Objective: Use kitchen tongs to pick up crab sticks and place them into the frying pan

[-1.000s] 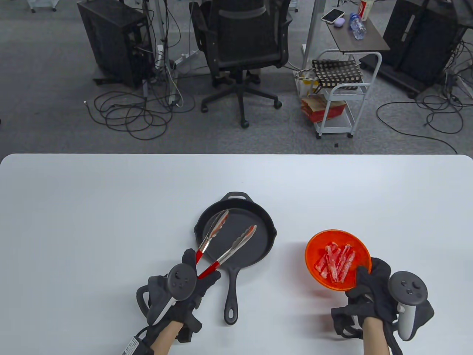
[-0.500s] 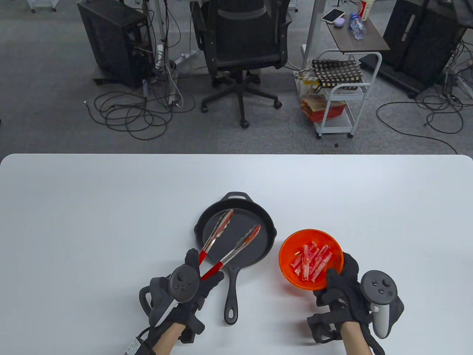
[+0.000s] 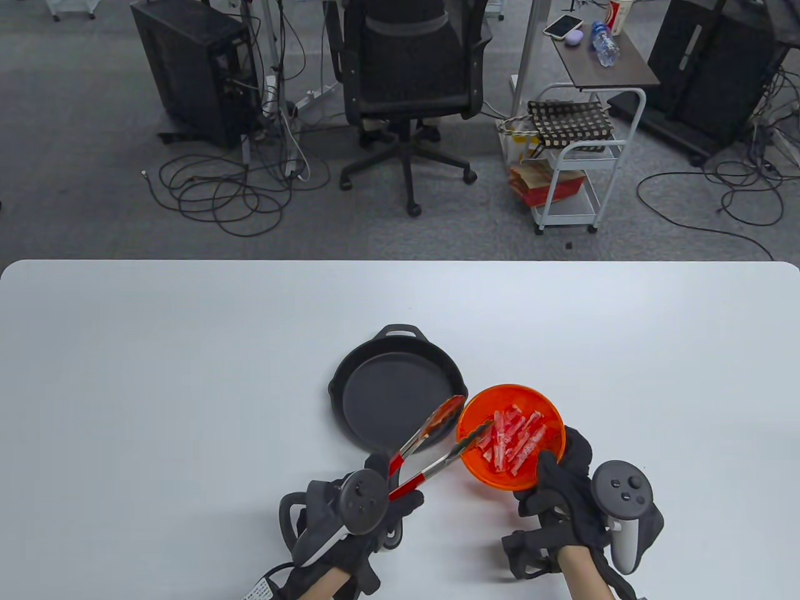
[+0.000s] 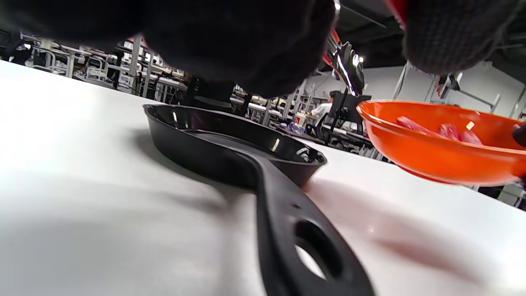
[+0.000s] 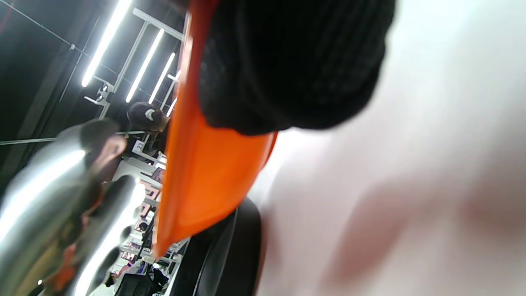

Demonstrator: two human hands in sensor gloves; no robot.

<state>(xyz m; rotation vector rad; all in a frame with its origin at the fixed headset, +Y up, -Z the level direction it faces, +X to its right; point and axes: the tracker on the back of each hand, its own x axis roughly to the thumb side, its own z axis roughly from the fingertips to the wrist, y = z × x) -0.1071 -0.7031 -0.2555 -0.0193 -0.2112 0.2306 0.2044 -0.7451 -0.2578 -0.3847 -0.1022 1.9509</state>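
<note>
A black cast-iron frying pan (image 3: 381, 406) lies empty mid-table, its handle (image 4: 296, 230) pointing toward me. My left hand (image 3: 369, 500) grips red-handled metal tongs (image 3: 431, 450). The tongs stand spread; one tip is over the pan's right rim, the other reaches into the orange bowl (image 3: 544, 459). My right hand (image 3: 562, 481) holds that bowl by its near right rim, lifted and tilted beside the pan. Several red-and-white crab sticks (image 3: 515, 434) lie in it. The bowl (image 4: 435, 144) shows raised off the table in the left wrist view. Glove and bowl (image 5: 205, 164) fill the right wrist view.
The white table (image 3: 156, 375) stretches wide to the left and far side. Beyond its far edge stand an office chair (image 3: 409, 81), a white cart (image 3: 581, 169), computer towers and floor cables.
My right hand brought the bowl leftward until it sits against the pan's right side. My left hand shifted right and nearer, swinging the tongs from over the pan toward the bowl.
</note>
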